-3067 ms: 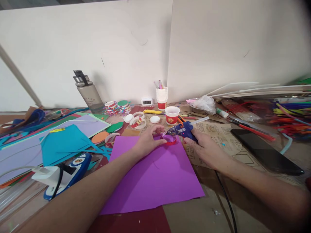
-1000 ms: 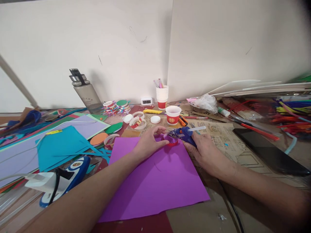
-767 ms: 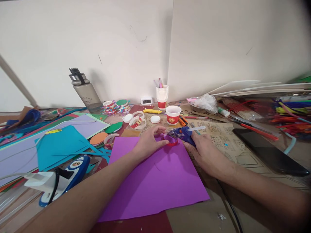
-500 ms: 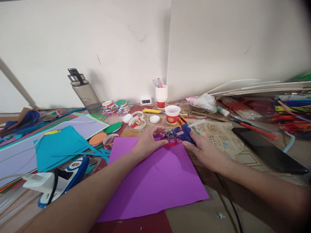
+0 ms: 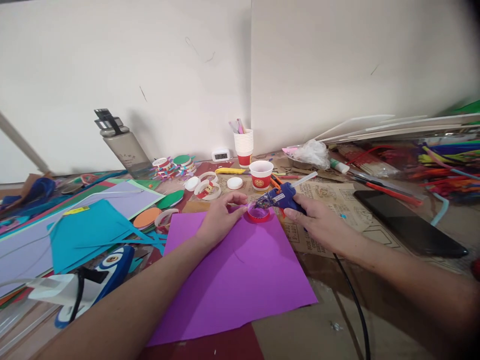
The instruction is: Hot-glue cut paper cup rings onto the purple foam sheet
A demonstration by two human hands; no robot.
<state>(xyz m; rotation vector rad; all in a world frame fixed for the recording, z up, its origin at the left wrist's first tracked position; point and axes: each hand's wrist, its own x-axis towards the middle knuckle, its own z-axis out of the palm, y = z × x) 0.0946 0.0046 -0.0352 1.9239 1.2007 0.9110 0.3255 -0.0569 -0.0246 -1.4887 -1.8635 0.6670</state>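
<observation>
My right hand (image 5: 313,215) is wrapped round a blue hot glue gun (image 5: 283,195) with a clear glue stick poking out of its back. The gun's nozzle points down left at the far rim of a red paper ring (image 5: 258,218), a slice of paper cup, standing on a purple sheet (image 5: 232,270). My left hand (image 5: 221,217) has its thumb and fingers curled closed at the ring's left edge, steadying it. A faint curved line marks the purple sheet below the ring.
Behind the ring stand a red-and-white paper cup (image 5: 261,176) and a cup stack holding pens (image 5: 244,150). A phone (image 5: 408,222) lies right, with the gun's black cord (image 5: 354,300) below. Blue sheets (image 5: 86,235) and a power strip (image 5: 101,280) are left; a bottle (image 5: 125,150) stands behind.
The glue gun has shifted slightly up and away, showing more of the red ring and its inside. My left hand stays at the ring, and the whole view has moved a little.
</observation>
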